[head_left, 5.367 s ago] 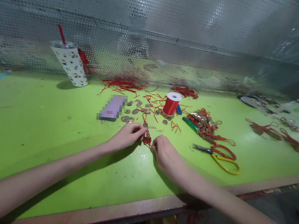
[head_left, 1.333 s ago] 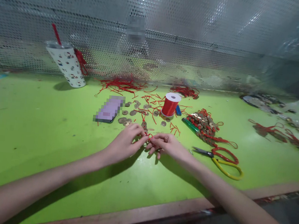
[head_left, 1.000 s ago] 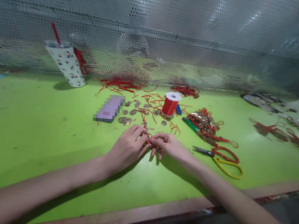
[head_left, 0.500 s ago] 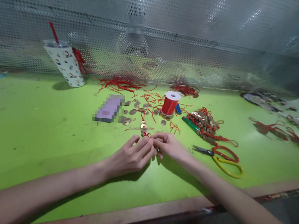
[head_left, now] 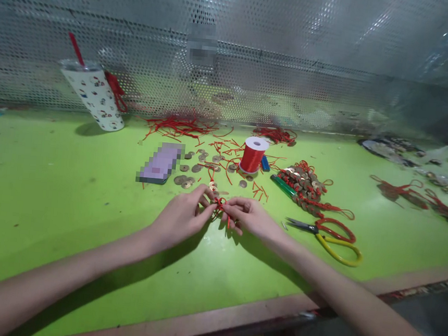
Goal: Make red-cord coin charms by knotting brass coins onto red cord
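Between my two hands is a looped red cord (head_left: 219,205), knotted to a short string of brass coins (head_left: 212,187) that lies just beyond the fingertips. My left hand (head_left: 187,210) pinches the cord from the left, its thumb and forefinger closed on it. From the right, my right hand (head_left: 246,214) pinches the same cord, and a red end hangs below its fingers. Several loose coins (head_left: 186,181) lie past my left hand. A spool of red thread (head_left: 253,156) stands upright behind the hands.
Scissors (head_left: 316,229) with red and yellow handles lie to the right, near a green pen-like tool (head_left: 284,186) and a pile of strung coins (head_left: 305,181). A phone (head_left: 160,163) and a tilted cup (head_left: 92,96) are on the left. Cut red cords (head_left: 180,126) lie along the mesh.
My left hand has turned and shifted left, off the right fingers, so its thumb now shows. The red loops between the hands have come into view. My right hand has stayed nearly in place.
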Available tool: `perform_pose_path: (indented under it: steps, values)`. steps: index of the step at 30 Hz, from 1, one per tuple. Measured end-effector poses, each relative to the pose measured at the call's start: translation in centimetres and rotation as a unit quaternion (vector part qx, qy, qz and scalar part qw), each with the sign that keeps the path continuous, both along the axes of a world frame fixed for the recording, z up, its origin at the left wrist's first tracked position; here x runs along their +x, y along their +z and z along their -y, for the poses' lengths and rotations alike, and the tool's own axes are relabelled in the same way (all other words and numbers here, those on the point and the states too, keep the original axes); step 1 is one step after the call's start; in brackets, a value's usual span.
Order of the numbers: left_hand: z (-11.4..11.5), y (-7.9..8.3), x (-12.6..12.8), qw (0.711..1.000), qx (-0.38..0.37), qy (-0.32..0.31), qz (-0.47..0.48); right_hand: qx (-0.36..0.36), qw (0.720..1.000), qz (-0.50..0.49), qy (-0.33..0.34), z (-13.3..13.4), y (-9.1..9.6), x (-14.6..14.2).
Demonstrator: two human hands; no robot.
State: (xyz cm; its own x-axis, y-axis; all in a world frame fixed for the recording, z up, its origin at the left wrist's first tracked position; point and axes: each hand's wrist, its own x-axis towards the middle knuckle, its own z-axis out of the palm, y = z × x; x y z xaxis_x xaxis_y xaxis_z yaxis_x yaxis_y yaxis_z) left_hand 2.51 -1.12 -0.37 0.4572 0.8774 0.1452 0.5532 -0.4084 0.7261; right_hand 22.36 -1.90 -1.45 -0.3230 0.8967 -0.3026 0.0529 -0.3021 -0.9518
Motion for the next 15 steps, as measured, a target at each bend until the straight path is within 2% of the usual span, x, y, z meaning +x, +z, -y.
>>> perform_pose_path:
  steps: [2,4,7,9,11,13,15]
  values:
    - [-0.17,0.07,0.20,0.989,-0.134,0.012,0.064,0.001,1.000,-0.002,0.002,0.00,0.10,-0.05]
    - [-0.22,0.14,0.48,0.961,-0.248,0.015,0.118,0.005,1.000,-0.007,0.006,-0.05,0.02,-0.07]
    - [-0.23,0.16,0.84,0.915,-0.359,0.020,0.185,0.018,1.000,-0.013,0.008,-0.12,-0.36,-0.08]
    - [-0.25,0.04,0.97,0.894,-0.389,0.019,0.220,0.029,0.999,-0.016,0.012,-0.10,-0.61,-0.11]
    - [-0.24,-0.15,1.02,0.889,-0.392,0.017,0.237,0.039,0.999,-0.017,0.014,-0.02,-0.74,-0.16]
    - [-0.16,-0.29,1.00,0.901,-0.366,0.011,0.234,0.048,0.999,-0.013,0.014,0.12,-0.74,-0.20]
    - [-0.03,-0.32,0.90,0.930,-0.300,-0.006,0.213,0.057,0.998,-0.004,0.014,0.27,-0.67,-0.24]
